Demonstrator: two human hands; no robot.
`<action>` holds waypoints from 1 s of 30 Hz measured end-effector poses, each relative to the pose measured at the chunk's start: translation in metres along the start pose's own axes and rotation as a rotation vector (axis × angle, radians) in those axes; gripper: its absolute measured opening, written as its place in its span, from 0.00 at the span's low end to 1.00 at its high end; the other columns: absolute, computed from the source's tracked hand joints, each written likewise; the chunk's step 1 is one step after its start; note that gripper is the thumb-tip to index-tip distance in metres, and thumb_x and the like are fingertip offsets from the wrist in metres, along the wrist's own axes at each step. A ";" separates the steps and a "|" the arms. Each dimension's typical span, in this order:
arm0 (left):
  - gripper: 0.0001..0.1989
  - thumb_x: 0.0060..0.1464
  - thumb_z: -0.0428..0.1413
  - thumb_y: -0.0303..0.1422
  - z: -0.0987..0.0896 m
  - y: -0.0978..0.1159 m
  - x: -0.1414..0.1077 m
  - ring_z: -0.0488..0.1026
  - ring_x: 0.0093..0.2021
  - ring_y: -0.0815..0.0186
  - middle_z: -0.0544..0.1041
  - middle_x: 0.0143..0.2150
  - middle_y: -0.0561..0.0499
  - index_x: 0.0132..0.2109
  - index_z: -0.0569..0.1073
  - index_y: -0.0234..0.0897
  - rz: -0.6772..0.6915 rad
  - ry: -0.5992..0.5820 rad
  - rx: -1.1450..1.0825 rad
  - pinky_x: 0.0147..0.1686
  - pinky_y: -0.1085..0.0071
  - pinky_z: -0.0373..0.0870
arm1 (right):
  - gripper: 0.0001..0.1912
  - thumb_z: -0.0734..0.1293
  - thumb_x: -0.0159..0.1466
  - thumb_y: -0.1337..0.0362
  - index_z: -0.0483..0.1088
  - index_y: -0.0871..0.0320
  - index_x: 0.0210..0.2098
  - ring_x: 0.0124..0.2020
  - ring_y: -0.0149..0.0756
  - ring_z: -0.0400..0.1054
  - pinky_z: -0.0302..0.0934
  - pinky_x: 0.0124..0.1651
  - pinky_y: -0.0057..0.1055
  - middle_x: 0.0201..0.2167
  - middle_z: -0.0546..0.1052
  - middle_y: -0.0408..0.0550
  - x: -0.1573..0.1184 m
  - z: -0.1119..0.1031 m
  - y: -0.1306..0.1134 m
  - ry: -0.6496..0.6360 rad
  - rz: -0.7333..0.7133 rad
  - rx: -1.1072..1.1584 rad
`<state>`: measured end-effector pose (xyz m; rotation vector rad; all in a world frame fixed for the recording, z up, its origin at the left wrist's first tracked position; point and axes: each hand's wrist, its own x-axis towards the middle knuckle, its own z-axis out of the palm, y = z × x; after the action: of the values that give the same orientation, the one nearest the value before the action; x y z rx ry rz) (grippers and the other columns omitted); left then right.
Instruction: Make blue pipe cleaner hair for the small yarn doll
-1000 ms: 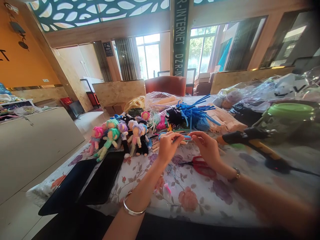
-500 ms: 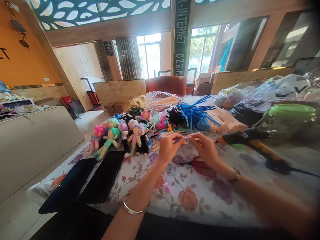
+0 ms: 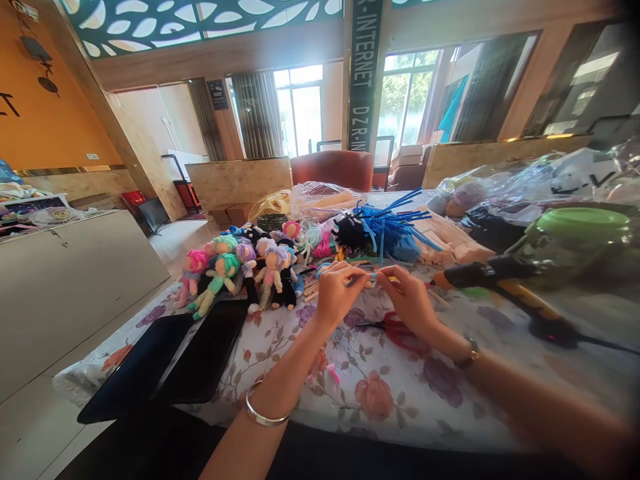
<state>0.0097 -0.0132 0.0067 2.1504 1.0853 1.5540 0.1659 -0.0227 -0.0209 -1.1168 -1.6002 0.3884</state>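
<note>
My left hand [image 3: 341, 287] and my right hand [image 3: 406, 293] meet fingertip to fingertip above the table. Between them they pinch a small blue pipe cleaner piece [image 3: 373, 275], mostly covered by the fingers. Just behind my left hand shows the blue hair of a small doll [image 3: 324, 268], partly hidden. Red-handled scissors [image 3: 406, 333] lie on the flowered tablecloth below my right hand. Farther back stands a bundle of blue pipe cleaners [image 3: 393, 230], and peach pipe cleaners [image 3: 453, 240] lie to its right.
Several fuzzy dolls [image 3: 273, 267] are heaped at the left, behind two black phone-like slabs [image 3: 205, 357]. A glue gun [image 3: 510, 287] with a cord rests at the right, close to a green-lidded container [image 3: 583, 230]. Plastic bags [image 3: 565, 173] fill the far right.
My hands stay nearly in place, with the fingertips still together on the blue piece. The view has shifted only slightly.
</note>
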 end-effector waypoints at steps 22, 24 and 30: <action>0.11 0.40 0.64 0.37 0.004 -0.003 0.004 0.75 0.29 0.68 0.79 0.29 0.51 0.31 0.79 0.35 -0.467 -0.036 -0.675 0.34 0.71 0.74 | 0.20 0.63 0.60 0.47 0.71 0.59 0.35 0.28 0.33 0.68 0.63 0.31 0.29 0.32 0.76 0.48 0.001 0.000 -0.013 -0.058 0.085 0.147; 0.12 0.39 0.65 0.37 0.003 -0.004 0.005 0.75 0.28 0.69 0.79 0.28 0.51 0.32 0.78 0.34 -0.531 0.048 -0.754 0.34 0.71 0.74 | 0.17 0.62 0.61 0.49 0.71 0.57 0.35 0.28 0.34 0.69 0.62 0.31 0.29 0.31 0.76 0.47 0.005 -0.008 -0.012 -0.131 0.040 0.016; 0.09 0.40 0.65 0.30 -0.003 -0.010 0.011 0.74 0.28 0.73 0.77 0.28 0.53 0.31 0.76 0.34 -0.673 0.217 -1.036 0.41 0.71 0.72 | 0.11 0.67 0.55 0.57 0.69 0.56 0.20 0.20 0.32 0.64 0.54 0.22 0.26 0.18 0.72 0.43 0.014 -0.043 0.005 -0.668 -0.084 -0.348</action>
<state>0.0040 0.0007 0.0094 0.8399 0.6751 1.5032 0.2068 -0.0213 -0.0012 -1.2461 -2.3637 0.4675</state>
